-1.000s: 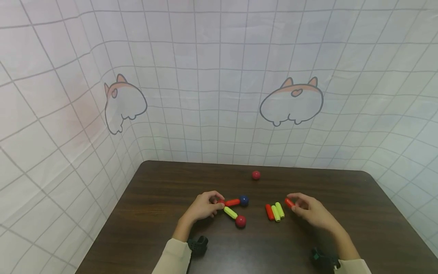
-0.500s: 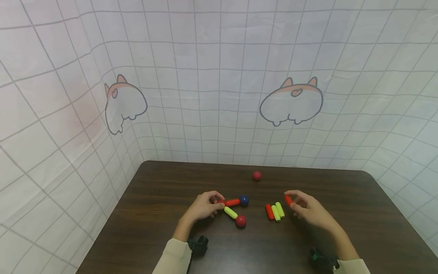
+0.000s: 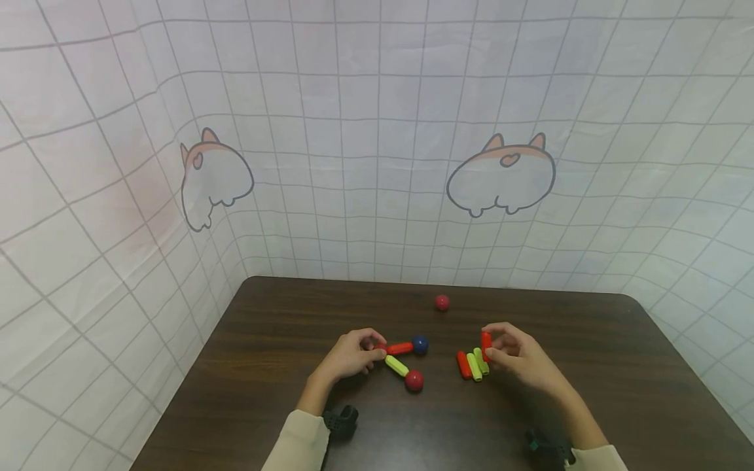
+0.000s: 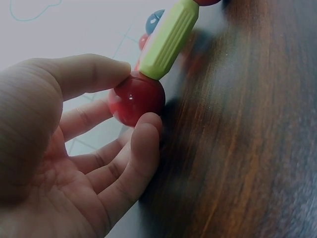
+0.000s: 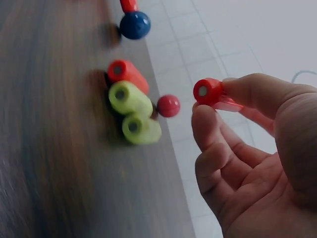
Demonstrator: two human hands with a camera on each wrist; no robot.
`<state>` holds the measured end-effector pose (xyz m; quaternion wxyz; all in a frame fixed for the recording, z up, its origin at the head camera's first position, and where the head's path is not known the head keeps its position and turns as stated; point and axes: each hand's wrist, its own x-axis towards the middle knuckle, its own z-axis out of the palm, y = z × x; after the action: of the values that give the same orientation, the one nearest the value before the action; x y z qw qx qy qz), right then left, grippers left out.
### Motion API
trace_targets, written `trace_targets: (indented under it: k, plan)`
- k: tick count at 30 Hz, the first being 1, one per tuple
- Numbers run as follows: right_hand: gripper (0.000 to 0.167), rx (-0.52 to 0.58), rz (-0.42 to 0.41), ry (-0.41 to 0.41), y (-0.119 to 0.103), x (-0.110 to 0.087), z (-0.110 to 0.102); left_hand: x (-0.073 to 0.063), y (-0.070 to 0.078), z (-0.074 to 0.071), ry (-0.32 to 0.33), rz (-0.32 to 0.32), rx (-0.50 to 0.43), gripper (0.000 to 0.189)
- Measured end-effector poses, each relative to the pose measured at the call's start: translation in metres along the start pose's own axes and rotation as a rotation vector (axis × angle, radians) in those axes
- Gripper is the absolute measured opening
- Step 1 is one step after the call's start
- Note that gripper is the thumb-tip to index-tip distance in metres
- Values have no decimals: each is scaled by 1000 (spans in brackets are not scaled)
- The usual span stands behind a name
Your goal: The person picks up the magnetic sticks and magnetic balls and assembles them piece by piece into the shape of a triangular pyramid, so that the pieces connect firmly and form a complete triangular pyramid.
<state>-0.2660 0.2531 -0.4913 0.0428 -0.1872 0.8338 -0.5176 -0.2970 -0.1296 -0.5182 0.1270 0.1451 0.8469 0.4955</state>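
My left hand [image 3: 351, 355] pinches a red ball [image 4: 137, 99] between thumb and fingers. Two rods fan out from that ball: a red rod [image 3: 400, 348] ending in a blue ball [image 3: 420, 345], and a yellow-green rod [image 4: 170, 39] ending in another red ball [image 3: 414, 380]. In my right hand [image 3: 523, 356] a loose red rod [image 5: 209, 92] is pinched by thumb and fingertips, a pale round spot on its end face. It is held above the table and overlaps the rightmost yellow-green rod [image 3: 478, 355] in the head view.
Beside the right hand lie a red rod [image 3: 464, 365] and a second yellow-green rod [image 3: 474, 367], side by side with the rightmost one. Toward the back of the dark wooden table [image 3: 283, 314] sits a lone red ball [image 3: 442, 302]. A white grid-patterned cloth [image 3: 377, 163] hangs behind.
My right hand has moved slightly left and up, and the red rod in it has turned from slanted to nearly upright in the head view. The left hand has stayed put.
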Motion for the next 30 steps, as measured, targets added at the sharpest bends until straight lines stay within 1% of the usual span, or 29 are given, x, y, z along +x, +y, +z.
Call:
trace_targets:
  k: [6,12,19,27,30]
  plan:
    - [39,24,-45,4,-6,5,13,-1,-2,-1,0,6,-2,24]
    - [38,34,-44,3,-13,9,29,-2,-1,-2,3,5,1,24]
    - [39,26,5,1,-23,16,54,-1,-1,-2,7,-1,-1,22]
    - [33,-57,94,58,-35,26,83,0,0,0,7,-3,-4,22]
    - [32,-70,111,66,-39,31,91,0,1,0,3,-3,-3,23]
